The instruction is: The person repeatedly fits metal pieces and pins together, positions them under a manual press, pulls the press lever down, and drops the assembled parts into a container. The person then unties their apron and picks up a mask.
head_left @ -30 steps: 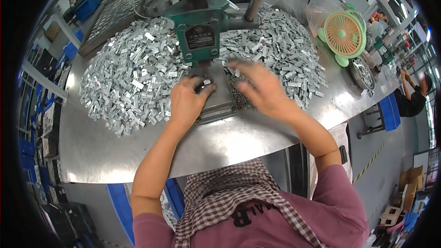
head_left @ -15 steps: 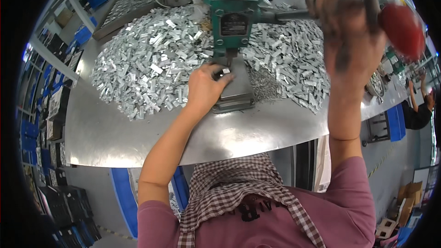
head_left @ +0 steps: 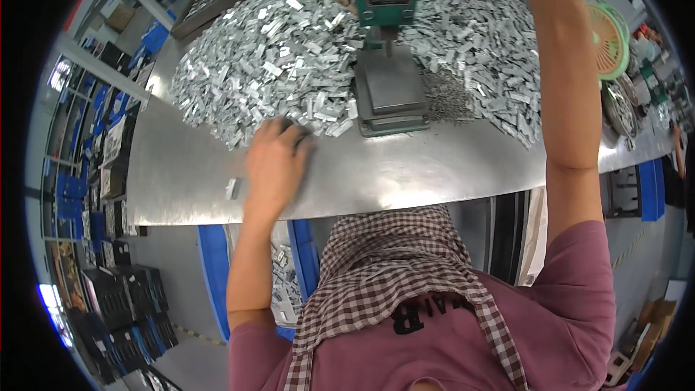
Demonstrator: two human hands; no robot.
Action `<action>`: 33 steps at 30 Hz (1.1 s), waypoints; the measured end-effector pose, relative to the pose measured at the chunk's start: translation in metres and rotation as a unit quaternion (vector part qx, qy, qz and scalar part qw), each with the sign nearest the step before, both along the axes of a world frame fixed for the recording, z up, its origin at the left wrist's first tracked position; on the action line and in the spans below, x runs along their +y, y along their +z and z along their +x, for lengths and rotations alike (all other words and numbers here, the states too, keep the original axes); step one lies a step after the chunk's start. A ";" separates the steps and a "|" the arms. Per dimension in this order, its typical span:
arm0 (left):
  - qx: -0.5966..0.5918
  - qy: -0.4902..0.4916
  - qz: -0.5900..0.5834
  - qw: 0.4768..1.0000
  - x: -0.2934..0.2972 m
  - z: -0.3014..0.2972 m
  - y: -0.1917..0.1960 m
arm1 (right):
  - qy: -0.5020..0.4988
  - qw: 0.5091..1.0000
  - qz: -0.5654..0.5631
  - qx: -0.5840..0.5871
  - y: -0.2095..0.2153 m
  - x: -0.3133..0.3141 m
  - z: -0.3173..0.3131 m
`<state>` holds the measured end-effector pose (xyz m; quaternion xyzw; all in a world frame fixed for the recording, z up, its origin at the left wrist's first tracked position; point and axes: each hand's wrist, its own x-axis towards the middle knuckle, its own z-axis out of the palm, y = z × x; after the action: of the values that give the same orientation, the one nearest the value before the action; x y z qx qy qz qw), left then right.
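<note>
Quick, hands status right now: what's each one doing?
Left hand: palm down on the table at the edge of the metal parts pile; grip on a part cannot be told.
Right hand: raised out of frame; only the forearm shows.

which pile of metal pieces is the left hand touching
The left hand rests at the near edge of the larger pile, left of the green press. The other pile lies right of the press, untouched.

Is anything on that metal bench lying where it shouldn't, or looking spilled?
One small metal piece lies alone near the front edge of the steel table, apart from the left pile, just left of the left hand. More pieces show below the table edge; whether spilled or binned is unclear.
</note>
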<state>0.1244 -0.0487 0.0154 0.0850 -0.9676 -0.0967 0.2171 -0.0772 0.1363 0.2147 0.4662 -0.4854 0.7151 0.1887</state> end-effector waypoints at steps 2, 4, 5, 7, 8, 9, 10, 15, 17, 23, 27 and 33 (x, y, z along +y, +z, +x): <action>0.023 -0.037 -0.080 0.996 0.018 -0.034 -0.007 | -0.076 0.992 0.081 0.064 -0.002 0.016 -0.009; 0.021 0.002 -0.119 0.993 0.007 -0.045 -0.025 | -0.060 0.982 0.177 0.014 -0.032 0.028 -0.015; -0.014 0.017 -0.089 0.996 0.001 -0.047 -0.031 | -0.143 0.963 0.223 0.052 -0.059 0.043 -0.028; -0.027 -0.019 -0.067 0.997 0.001 -0.059 -0.023 | -0.275 0.905 0.308 0.097 -0.130 0.077 -0.061; -0.022 -0.026 -0.060 0.998 0.001 -0.060 -0.017 | -0.293 0.841 0.449 0.077 -0.156 0.091 -0.063; -0.023 -0.016 -0.031 0.999 0.000 -0.065 -0.016 | -0.269 0.821 0.495 0.089 -0.181 0.100 -0.064; -0.008 -0.015 -0.003 1.000 -0.002 -0.068 -0.014 | -0.276 0.807 0.512 0.100 -0.198 0.099 -0.060; -0.066 0.005 0.365 0.929 -0.001 -0.072 0.004 | -0.297 0.733 0.551 0.267 -0.218 0.076 -0.083; -0.005 -0.050 0.584 0.810 -0.003 -0.067 -0.004 | -0.298 0.693 0.571 0.324 -0.220 0.078 -0.092; 0.011 -0.093 0.818 0.567 0.014 -0.048 -0.004 | -0.320 0.780 0.472 0.258 -0.205 0.102 -0.048; -0.040 -0.143 0.816 0.559 0.032 -0.053 -0.002 | -0.168 0.837 0.492 0.172 -0.224 0.121 0.023; -0.196 -0.218 0.732 0.615 0.071 -0.057 0.010 | -0.155 0.835 0.517 0.107 -0.240 0.156 0.028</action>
<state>0.0677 0.0221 0.0258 0.0191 -0.5851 -0.7986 -0.1398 -0.0489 0.2927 -0.0252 0.4885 -0.8270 0.2667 0.0793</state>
